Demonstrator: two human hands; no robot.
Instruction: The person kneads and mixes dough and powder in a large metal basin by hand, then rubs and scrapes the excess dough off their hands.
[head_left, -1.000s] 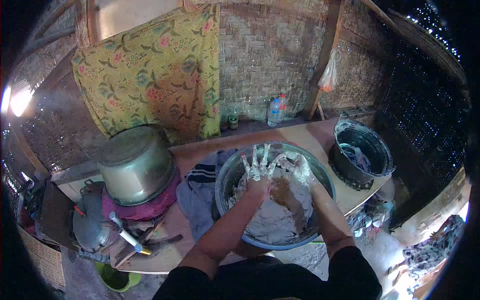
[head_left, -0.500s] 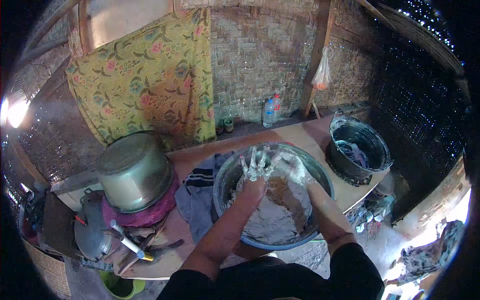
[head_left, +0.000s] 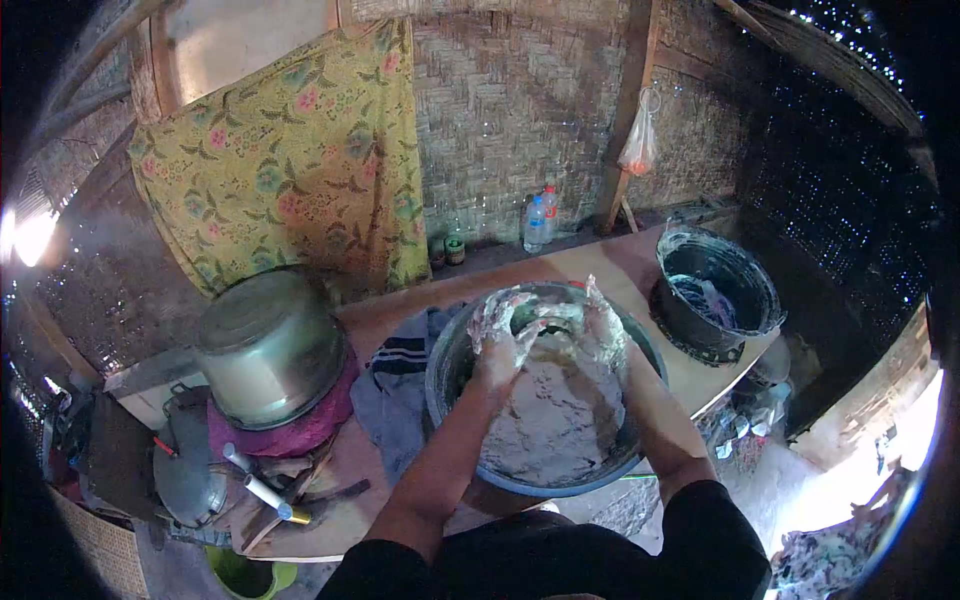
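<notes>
A large round basin [head_left: 652,440] stands in front of me at the table's edge. Pale, floury dough [head_left: 550,420] fills much of it, with a rough surface. My left hand [head_left: 500,335] is at the far left part of the basin, coated in white, its fingers apart. Across from it, my right hand [head_left: 602,330] is over the far right part of the dough, also coated, with fingers stretched upward and apart. Neither hand grips anything that I can see. Whether the lower edges of the hands touch the dough is hard to tell.
Left of the basin lie a grey cloth [head_left: 390,400] and an overturned metal pot [head_left: 268,350] on a pink cloth. A black bucket [head_left: 715,290] stands to the right. Two plastic bottles [head_left: 540,220] are by the woven wall. A knife-like tool [head_left: 270,498] lies front left.
Both hands have shifted and turned: the left now has its palm inward, the right has its fingers raised. The brownish patch in the flour no longer shows between them.
</notes>
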